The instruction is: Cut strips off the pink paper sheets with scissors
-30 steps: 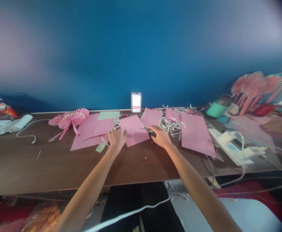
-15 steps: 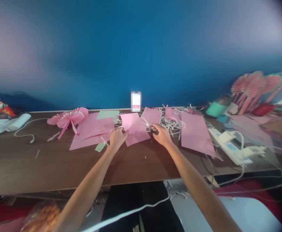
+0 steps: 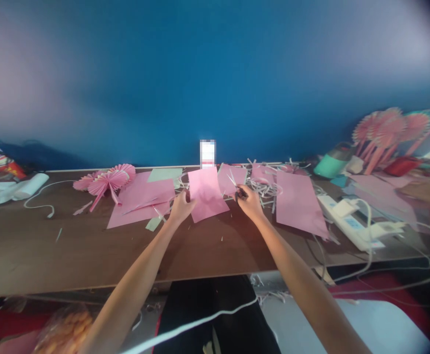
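My left hand [image 3: 181,207] grips the left edge of a pink paper sheet [image 3: 207,194], with the thumb in front. The sheet stands partly raised off the table, its lower edge near the wood. Just right of it, my right hand [image 3: 249,201] is closed round the handles of a pair of scissors [image 3: 233,181]. The blades point up and left, slightly parted and apart from the sheet's right edge. Another pink sheet [image 3: 299,204] lies right of my right hand, and overlapping pink sheets [image 3: 141,201] lie left of my left hand.
Thin paper strips [image 3: 264,187] lie tangled behind my right hand. Pink folded-paper fans [image 3: 107,184] rest at the left; more fans [image 3: 387,128] stand at the right near a teal bottle [image 3: 330,164]. A white power strip [image 3: 351,223] with cables lies right. A blurred hand [image 3: 426,199] is at far right.
The held pink sheet has been lifted more upright and shifted slightly right. My right hand has drawn the scissors a little right, away from the sheet, with the blades turned more upward.
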Available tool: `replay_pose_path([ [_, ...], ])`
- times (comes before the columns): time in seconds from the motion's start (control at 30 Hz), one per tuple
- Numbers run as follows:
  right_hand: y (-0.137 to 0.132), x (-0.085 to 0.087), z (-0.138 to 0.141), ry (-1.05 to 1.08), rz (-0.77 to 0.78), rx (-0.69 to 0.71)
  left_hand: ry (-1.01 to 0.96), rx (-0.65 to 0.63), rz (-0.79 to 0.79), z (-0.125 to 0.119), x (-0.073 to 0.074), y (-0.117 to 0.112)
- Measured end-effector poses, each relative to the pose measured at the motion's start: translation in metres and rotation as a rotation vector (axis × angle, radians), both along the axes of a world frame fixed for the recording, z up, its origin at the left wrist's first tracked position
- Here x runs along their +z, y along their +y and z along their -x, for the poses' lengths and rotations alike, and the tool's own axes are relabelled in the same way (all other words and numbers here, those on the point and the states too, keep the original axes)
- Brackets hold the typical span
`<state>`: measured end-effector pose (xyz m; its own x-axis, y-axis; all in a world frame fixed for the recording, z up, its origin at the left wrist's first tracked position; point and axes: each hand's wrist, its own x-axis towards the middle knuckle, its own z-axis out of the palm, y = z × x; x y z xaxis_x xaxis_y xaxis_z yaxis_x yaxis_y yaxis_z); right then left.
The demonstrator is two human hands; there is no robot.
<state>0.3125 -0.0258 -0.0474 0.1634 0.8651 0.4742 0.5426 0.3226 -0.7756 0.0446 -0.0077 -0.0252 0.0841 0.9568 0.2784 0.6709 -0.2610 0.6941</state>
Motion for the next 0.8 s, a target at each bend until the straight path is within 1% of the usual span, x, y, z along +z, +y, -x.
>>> replay_pose_path([
  [0.17,0.002,0.0,-0.003,0.131,0.008,0.019,-0.281,-0.032,-0.01,-0.001,-0.001,0.001],
  [0.27,0.003,0.002,-0.004,0.187,0.028,0.015,-0.406,-0.084,0.05,-0.002,-0.004,0.002],
  [0.33,0.003,0.002,-0.004,0.243,0.056,0.039,-0.456,-0.085,0.071,-0.002,-0.004,0.003],
  [0.47,0.002,0.004,-0.004,0.405,0.097,0.124,-0.497,-0.116,0.05,-0.002,-0.003,0.001],
  [0.57,0.0,0.008,-0.002,0.473,0.13,0.212,-0.502,-0.128,0.043,-0.002,-0.004,0.001],
  [0.7,-0.006,0.011,0.004,0.476,0.176,0.335,-0.508,-0.104,0.014,-0.003,-0.004,0.001],
  [0.8,-0.008,0.011,0.008,0.422,0.221,0.354,-0.502,-0.095,-0.026,-0.003,-0.003,0.0],
])
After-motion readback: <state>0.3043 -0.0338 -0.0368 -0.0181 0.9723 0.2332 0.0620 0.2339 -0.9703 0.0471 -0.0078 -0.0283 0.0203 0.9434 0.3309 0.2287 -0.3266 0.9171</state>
